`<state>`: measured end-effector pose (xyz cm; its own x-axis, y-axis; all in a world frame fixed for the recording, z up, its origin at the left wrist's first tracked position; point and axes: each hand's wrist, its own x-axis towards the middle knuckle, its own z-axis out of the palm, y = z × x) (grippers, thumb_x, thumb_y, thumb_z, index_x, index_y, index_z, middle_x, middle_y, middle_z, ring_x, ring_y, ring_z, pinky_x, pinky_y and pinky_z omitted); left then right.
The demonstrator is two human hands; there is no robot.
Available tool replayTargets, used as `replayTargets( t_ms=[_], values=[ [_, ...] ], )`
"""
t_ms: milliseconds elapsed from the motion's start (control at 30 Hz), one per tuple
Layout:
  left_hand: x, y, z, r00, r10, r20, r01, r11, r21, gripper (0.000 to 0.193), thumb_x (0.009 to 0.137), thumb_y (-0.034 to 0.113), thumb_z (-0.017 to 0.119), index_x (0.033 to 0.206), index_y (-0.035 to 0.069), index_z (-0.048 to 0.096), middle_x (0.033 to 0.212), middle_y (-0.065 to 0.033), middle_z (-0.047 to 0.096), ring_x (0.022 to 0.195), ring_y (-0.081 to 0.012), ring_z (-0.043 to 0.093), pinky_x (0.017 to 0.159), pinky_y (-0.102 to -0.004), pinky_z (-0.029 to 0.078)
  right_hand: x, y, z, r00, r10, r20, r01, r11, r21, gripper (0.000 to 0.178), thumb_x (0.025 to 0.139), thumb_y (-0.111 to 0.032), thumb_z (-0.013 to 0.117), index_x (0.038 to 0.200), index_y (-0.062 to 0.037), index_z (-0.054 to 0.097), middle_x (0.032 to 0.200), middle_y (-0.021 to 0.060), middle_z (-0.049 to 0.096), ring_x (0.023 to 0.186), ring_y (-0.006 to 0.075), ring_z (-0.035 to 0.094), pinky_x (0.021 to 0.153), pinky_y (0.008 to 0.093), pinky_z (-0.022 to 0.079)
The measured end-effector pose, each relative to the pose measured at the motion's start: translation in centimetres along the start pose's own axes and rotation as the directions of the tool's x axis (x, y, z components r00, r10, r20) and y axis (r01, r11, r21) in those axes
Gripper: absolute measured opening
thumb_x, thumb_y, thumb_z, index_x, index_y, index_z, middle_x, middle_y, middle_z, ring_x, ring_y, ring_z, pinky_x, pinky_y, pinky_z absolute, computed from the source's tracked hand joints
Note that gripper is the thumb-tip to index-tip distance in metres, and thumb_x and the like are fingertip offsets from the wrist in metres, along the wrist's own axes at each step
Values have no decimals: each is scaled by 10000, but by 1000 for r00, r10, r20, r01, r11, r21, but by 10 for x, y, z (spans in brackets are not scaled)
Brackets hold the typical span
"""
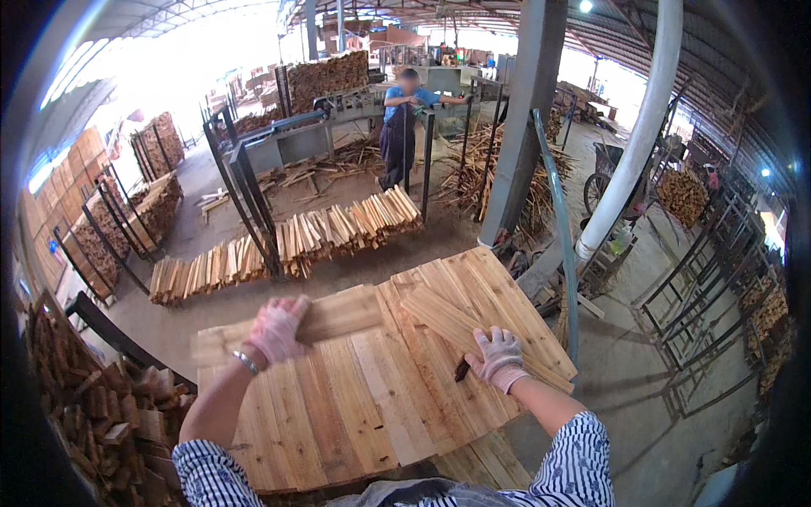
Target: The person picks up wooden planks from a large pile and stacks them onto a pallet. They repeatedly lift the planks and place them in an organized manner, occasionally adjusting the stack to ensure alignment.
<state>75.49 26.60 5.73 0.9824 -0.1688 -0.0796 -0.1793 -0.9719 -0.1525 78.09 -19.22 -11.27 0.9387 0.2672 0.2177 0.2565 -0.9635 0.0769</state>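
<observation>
Boards laid side by side make a wide wooden surface (363, 397) in front of me. My left hand (283, 331), in a pale glove, grips a short wooden board (346, 313) near the surface's far left edge; hand and board are blurred by motion. On the right, my gloved right hand (497, 357) holds a second wooden board (439, 314) lying slantwise across the others, its fingers over the board's top. By the right thumb is a small dark brown piece (462, 369); its kind cannot be made out.
A long row of stacked wood strips (355, 228) stands beyond the surface, between black metal posts (245, 194). Wood pieces (110, 414) are piled at near left. A grey column (528, 118) and white pipe (629, 144) rise at right. A person (401, 127) in blue stands farther off.
</observation>
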Motion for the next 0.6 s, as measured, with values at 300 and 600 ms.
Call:
replayTargets(
  t_ms=[300, 600],
  values=[
    [38, -72, 180, 976, -212, 56, 219, 921, -321, 1027, 715, 521, 829, 1551, 152, 361, 1574, -154, 394, 1449, -408, 350, 1212, -527, 243, -7, 4, 13, 995, -67, 73, 69, 997, -32, 728, 875, -523, 653, 1473, -143, 484, 1394, 206, 493, 1274, 415, 474, 1070, 546, 397],
    [44, -81, 139, 951, -201, 235, 255, 940, -228, 1116, 646, 520, 877, 1558, 125, 369, 1593, -160, 386, 1465, -382, 355, 1184, -516, 303, 2, 12, 10, 982, -102, 161, 99, 995, 26, 808, 840, -505, 712, 1508, -133, 450, 1461, 244, 458, 1329, 450, 438, 1133, 549, 357]
  ],
)
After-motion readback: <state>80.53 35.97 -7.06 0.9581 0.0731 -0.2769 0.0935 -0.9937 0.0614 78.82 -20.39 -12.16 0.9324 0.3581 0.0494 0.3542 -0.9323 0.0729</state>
